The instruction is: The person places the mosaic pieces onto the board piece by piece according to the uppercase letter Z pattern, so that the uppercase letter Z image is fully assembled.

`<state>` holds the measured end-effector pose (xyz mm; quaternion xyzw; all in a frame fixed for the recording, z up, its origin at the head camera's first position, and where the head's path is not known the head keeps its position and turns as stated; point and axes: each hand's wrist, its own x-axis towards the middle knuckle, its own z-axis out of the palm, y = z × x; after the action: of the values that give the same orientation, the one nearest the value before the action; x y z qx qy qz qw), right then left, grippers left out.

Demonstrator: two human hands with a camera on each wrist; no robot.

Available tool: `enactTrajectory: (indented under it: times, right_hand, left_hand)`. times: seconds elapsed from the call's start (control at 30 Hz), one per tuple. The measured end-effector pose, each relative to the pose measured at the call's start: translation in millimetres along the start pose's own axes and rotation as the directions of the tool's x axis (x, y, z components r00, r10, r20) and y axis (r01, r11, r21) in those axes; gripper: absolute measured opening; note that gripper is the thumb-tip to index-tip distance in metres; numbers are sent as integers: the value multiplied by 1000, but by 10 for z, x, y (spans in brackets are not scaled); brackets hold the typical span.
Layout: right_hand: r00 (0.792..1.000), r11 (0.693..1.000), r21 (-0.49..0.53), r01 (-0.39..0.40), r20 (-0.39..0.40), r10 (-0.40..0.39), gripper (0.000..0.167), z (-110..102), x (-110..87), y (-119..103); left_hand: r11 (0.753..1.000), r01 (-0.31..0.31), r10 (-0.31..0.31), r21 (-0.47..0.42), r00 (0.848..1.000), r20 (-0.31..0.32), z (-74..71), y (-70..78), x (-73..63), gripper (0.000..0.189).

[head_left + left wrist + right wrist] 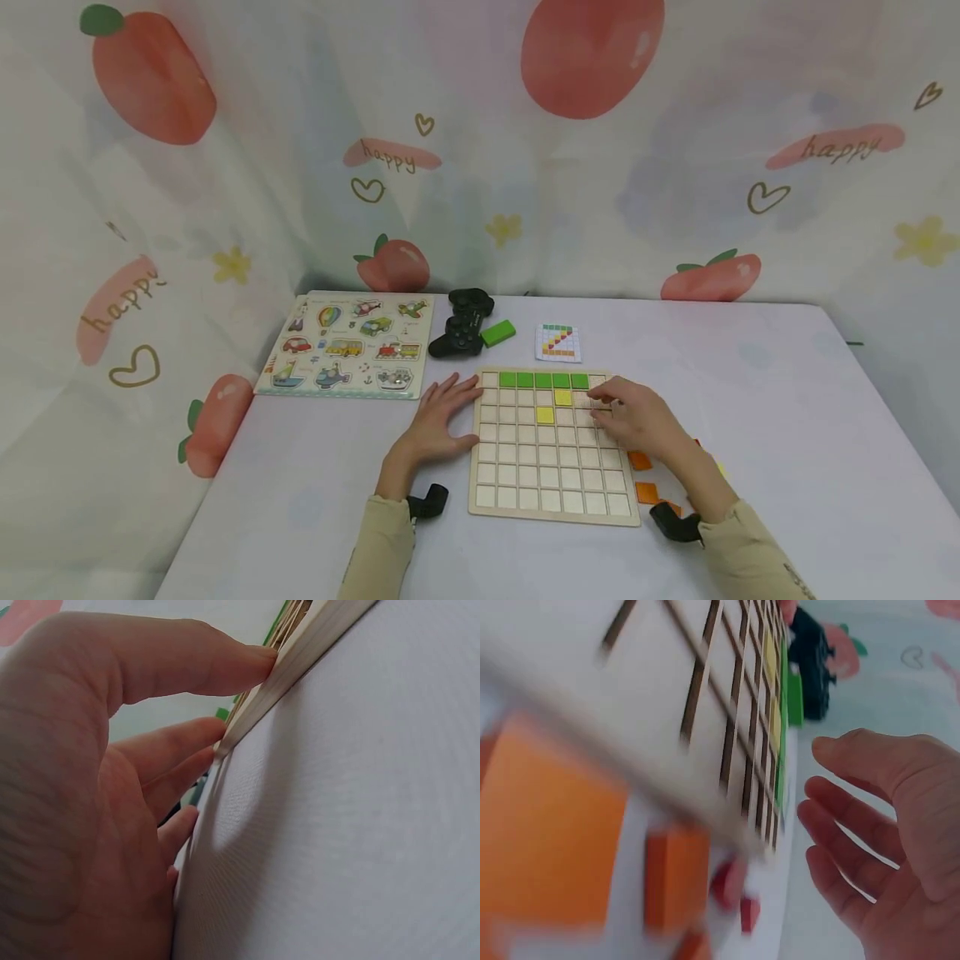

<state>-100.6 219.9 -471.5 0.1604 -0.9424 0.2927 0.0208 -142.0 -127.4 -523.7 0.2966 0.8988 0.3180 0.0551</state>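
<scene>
A wooden grid board [530,456] lies flat on the table. Several green tiles [543,380] fill part of its top row, and below them are two yellow tiles, the upper yellow tile [562,397] one column right of the lower yellow tile [545,415]. My left hand [435,425] touches the board's left edge with thumb and fingertips, fingers extended. Over the board's upper right side hovers my right hand [632,415]. In the right wrist view its fingers [855,851] are loosely bent, with nothing seen between them and the thumb.
Orange tiles [647,492] lie along the board's right side, partly under the right forearm, with red pieces [748,913] near them. Behind the board are a pattern card [558,342], a green block [498,333], a black game controller [462,323] and a vehicle puzzle board [347,345].
</scene>
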Motion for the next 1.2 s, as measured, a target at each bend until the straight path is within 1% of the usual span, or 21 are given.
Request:
enactTrajectory:
  times: [0.1, 0.17, 0.3, 0.37, 0.47, 0.6, 0.77, 0.87, 0.97, 1.07, 1.13, 1.2]
  right_hand:
    - [997, 997, -22, -80, 12, 80, 31, -161, -180, 188]
    - [992, 992, -39, -122, 26, 123, 34, -261, -316, 300]
    - [985, 984, -73, -160, 50, 164, 41, -407, -548, 461]
    - [982, 982, -88, -170, 67, 176, 45, -445, -617, 505]
    - [975, 976, -96, -197, 84, 205, 45, -438, -665, 541]
    - [973, 971, -113, -211, 67, 219, 41, -389, -676, 559]
    - [980, 972, -133, -192, 27, 197, 38, -364, -655, 563]
    - [981, 972, -135, -193, -10, 193, 39, -369, -629, 551]
    - [982, 974, -129, -186, -67, 178, 38, -373, -579, 508]
    - [985, 984, -105, -142, -108, 131, 36, -351, -485, 422]
    - [988, 992, -88, -88, -132, 76, 35, -298, -402, 339]
    - [991, 998, -62, -21, -133, 12, 33, -224, -310, 240]
  left_hand:
    - [1000, 2, -2, -15, 1000, -9, 2, 8, 2, 75]
    - [1000, 10, -10, -15, 1000, 1, -1, 18, 0, 75]
    - [999, 33, -33, -4, 999, 27, -13, 39, -10, 75]
    - [999, 44, -44, 5, 999, 29, -21, 44, -17, 74]
    - [998, 55, -56, 12, 998, 23, -29, 45, -25, 74]
    - [998, 59, -59, 20, 998, 22, -20, 42, -23, 75]
    - [997, 62, -63, 47, 998, 24, -1, 50, -6, 76]
    - [997, 55, -56, 60, 998, 21, 1, 66, 8, 76]
    - [998, 38, -38, 59, 999, 5, -1, 78, 23, 75]
    - [998, 25, -24, 51, 1000, -4, -8, 84, 30, 75]
    - [999, 20, -20, 43, 1000, -4, -15, 86, 33, 75]
    - [1000, 11, -11, 29, 1000, -6, -19, 85, 35, 75]
